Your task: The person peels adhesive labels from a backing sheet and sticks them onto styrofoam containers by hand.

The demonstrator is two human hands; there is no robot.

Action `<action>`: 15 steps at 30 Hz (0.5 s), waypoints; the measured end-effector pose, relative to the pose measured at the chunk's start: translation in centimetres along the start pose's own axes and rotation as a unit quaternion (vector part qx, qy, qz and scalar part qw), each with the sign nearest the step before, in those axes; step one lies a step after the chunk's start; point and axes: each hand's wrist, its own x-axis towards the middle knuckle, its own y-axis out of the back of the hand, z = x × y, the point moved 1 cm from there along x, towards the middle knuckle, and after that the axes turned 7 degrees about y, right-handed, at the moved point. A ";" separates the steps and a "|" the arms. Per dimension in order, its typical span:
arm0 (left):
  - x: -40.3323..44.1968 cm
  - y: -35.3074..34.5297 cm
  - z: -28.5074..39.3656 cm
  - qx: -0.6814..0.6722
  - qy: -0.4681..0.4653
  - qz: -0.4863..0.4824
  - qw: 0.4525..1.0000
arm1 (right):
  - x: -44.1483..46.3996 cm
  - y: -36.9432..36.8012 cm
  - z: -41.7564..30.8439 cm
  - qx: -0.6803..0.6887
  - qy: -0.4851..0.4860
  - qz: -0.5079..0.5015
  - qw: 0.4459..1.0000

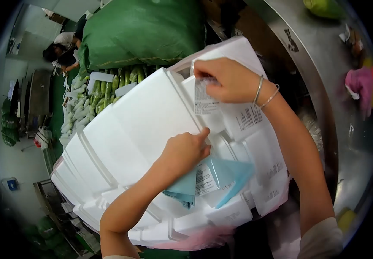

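Note:
My right hand (227, 80) pinches a clear printed label (206, 102) over the end of a white foam box. Lower down, my left hand (184, 149) has its index finger stretched against the edge of the large white foam box (139, 116), its other fingers curled. A glossy light-blue label backing sheet (234, 177) with a printed label (206, 179) on it hangs from beneath that hand; the grip itself is partly hidden. Another printed label (250, 118) is on a box face beside my right wrist.
A big green sack (143, 32) rests behind the boxes, near bagged green vegetables (108, 90). A metal table (350, 142) runs along the right, with a pink cloth (359, 82) on it. Another person (65, 45) bends down at the far left.

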 end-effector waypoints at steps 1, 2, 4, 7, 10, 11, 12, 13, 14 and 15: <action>-0.7 0.1 0.1 0.005 -0.003 0.002 1.000 | -0.1 -0.3 -1.0 -0.034 0.000 -0.041 0.999; -1.3 0.2 0.1 0.010 -0.007 0.004 1.000 | -0.3 -0.6 -1.8 -0.070 0.000 -0.080 0.994; -2.4 0.0 0.2 0.010 -0.012 0.012 1.000 | -1.1 -1.3 -2.6 -0.100 0.006 -0.116 0.988; -3.6 0.0 -0.1 0.010 -0.023 0.022 0.999 | -0.9 -2.2 -3.5 -0.100 -0.005 -0.199 0.975; -4.6 -0.6 0.2 0.007 -0.041 0.036 0.999 | -0.4 -3.4 -3.4 -0.118 0.031 -0.203 0.972; -5.0 -0.7 0.2 0.008 -0.046 0.042 0.998 | -0.4 -3.8 -3.3 -0.119 0.031 -0.204 0.971; -5.4 -0.9 0.3 0.007 -0.045 0.043 0.998 | -0.5 -4.0 -3.8 -0.133 0.093 -0.178 0.971; -5.8 -1.0 0.3 0.005 -0.048 0.044 0.998 | -0.4 -4.3 -4.1 -0.147 0.155 -0.152 0.965; -6.0 -1.2 0.3 0.003 -0.052 0.044 0.998 | -0.2 -4.5 -4.1 -0.147 0.155 -0.155 0.965; -6.2 -1.4 0.4 0.003 -0.053 0.043 0.998 | -0.1 -4.6 -4.0 -0.168 0.140 -0.174 0.960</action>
